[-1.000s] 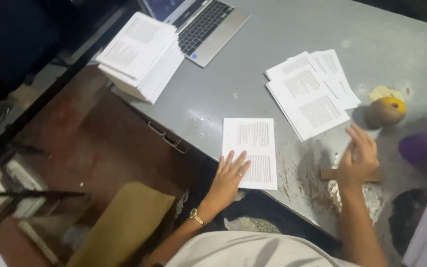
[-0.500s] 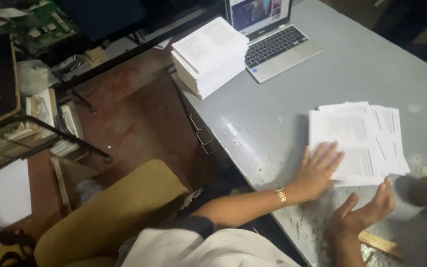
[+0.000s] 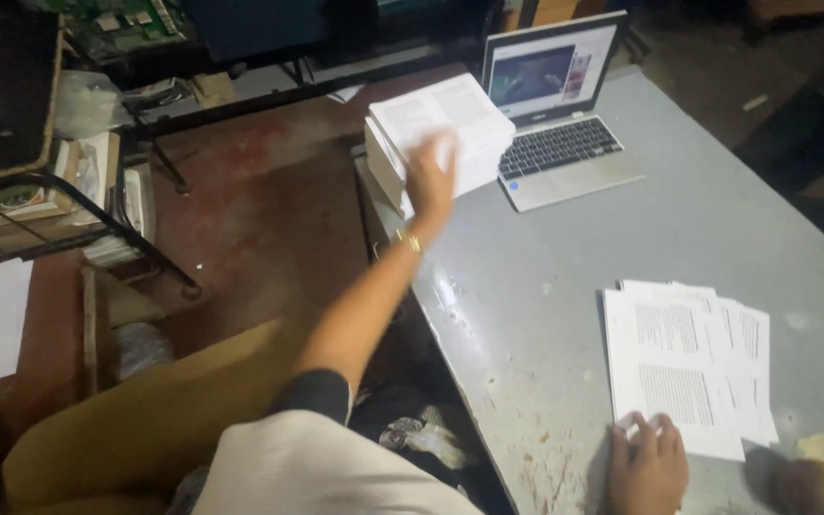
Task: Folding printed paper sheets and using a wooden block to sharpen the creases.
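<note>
Left hand (image 3: pixel 431 176) blurred, fingers spread over stack (image 3: pixel 441 129) at tabletop (image 3: pixel 622 238) left edge, grip unclear; right hand (image 3: pixel 648 463) flat and released on sheets (image 3: pixel 684 367) near front edge: could knock overhanging stack off.

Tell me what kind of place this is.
Probably a makeshift work or storage room rather than a tidy office. A grey table holds an open laptop, a thick paper stack under the left hand and loose printed sheets by the right hand; cluttered metal shelving stands on a bare reddish floor.
</note>
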